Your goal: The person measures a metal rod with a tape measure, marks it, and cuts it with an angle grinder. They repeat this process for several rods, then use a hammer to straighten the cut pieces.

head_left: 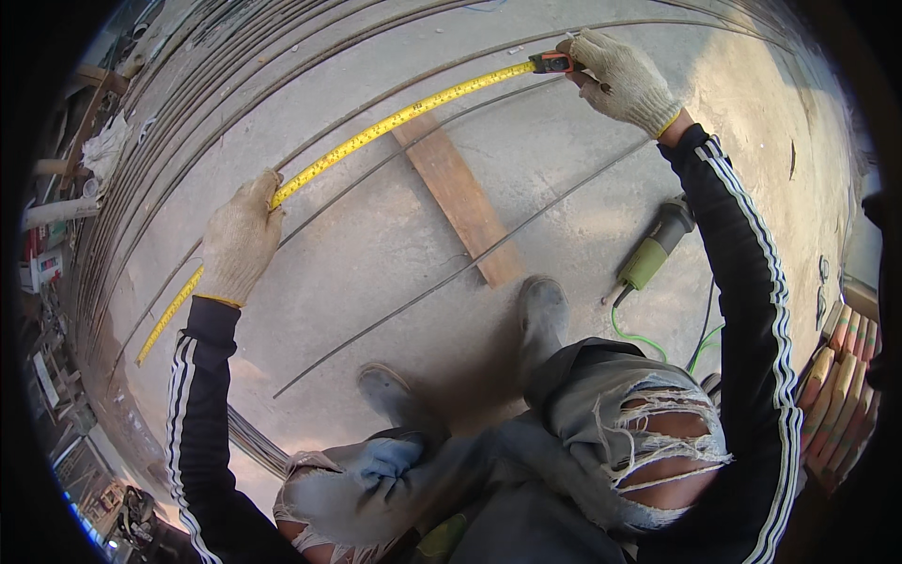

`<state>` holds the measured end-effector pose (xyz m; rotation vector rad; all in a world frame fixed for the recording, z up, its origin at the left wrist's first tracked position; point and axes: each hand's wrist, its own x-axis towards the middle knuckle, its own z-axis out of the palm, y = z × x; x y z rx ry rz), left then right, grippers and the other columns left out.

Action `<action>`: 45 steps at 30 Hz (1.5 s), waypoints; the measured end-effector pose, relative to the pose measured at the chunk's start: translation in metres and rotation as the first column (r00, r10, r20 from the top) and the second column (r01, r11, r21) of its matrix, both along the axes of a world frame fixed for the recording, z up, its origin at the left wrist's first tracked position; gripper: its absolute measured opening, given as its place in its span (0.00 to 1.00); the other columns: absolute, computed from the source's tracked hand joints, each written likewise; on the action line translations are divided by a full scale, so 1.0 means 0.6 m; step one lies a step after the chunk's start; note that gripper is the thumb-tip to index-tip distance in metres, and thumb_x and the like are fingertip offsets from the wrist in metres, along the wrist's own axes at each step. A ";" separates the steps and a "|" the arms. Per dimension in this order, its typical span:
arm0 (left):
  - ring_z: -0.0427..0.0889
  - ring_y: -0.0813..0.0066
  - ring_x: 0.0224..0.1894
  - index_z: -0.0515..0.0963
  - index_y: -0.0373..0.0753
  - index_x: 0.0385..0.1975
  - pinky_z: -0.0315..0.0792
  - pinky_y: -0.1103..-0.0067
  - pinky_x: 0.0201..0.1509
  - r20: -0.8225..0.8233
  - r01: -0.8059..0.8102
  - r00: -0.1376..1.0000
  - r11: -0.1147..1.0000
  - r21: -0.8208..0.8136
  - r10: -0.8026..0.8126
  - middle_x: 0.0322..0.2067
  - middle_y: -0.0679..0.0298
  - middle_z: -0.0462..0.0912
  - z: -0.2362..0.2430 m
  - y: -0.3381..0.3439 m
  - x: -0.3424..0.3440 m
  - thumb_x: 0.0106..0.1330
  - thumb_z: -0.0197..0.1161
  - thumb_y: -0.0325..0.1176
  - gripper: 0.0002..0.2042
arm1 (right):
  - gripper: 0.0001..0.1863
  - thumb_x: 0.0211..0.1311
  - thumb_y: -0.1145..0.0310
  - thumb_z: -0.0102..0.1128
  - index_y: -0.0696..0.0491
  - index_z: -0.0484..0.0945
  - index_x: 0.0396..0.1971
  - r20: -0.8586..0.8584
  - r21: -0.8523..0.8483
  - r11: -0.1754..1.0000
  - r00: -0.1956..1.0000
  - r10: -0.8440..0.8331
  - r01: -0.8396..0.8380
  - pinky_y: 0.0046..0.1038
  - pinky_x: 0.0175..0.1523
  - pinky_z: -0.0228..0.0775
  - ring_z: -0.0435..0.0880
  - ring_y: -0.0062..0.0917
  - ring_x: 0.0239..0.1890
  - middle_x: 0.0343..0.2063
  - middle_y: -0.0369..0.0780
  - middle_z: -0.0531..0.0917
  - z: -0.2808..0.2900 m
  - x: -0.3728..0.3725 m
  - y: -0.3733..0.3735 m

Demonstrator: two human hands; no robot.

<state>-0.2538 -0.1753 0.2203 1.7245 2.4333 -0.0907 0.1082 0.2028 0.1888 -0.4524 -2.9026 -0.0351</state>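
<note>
A yellow tape measure blade (404,115) stretches between my two gloved hands, close along a long metal rod. My right hand (625,80), in a cream knit glove, grips the small black and orange tape measure case (552,62) at the upper right. At the left, my left hand (240,242), gloved alike, is closed round the blade; its free end (169,315) sticks out past the wrist. Under the hands, thin metal rods (554,202) cross a brown wooden plank (456,197) on the concrete floor. My left fingertips are partly hidden.
A green and black angle grinder (658,244) with a green cord (639,340) lies at the right. Many long rods (188,122) run side by side at the far left. Wooden pieces (841,404) are stacked at the right edge. My boots (543,315) stand near the plank.
</note>
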 end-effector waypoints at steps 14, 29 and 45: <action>0.92 0.60 0.40 0.78 0.46 0.60 0.85 0.65 0.41 -0.174 -0.055 0.984 0.993 -0.108 0.036 0.44 0.59 0.88 0.044 -0.183 0.041 0.69 0.71 0.33 0.20 | 0.12 0.63 0.63 0.66 0.51 0.85 0.43 -0.065 -0.293 0.948 0.991 0.113 -0.127 0.39 0.43 0.84 0.89 0.36 0.41 0.36 0.41 0.85 0.067 -0.192 -0.471; 0.91 0.68 0.33 0.79 0.44 0.47 0.85 0.71 0.32 0.025 0.607 0.779 0.764 0.219 -0.627 0.33 0.62 0.84 -0.017 -0.060 0.277 0.73 0.66 0.40 0.10 | 0.16 0.54 0.69 0.71 0.52 0.84 0.44 0.092 -0.461 0.831 0.949 -0.302 0.310 0.37 0.40 0.79 0.86 0.38 0.36 0.35 0.42 0.84 0.128 0.121 -0.554; 0.88 0.60 0.39 0.75 0.38 0.66 0.82 0.66 0.40 0.540 0.209 0.810 0.973 0.100 -0.229 0.49 0.51 0.86 -0.045 -0.145 0.331 0.67 0.71 0.29 0.26 | 0.20 0.59 0.59 0.71 0.55 0.85 0.47 -0.103 -0.729 0.610 0.831 -0.547 0.311 0.39 0.43 0.79 0.88 0.40 0.37 0.36 0.44 0.84 -0.001 0.284 -0.548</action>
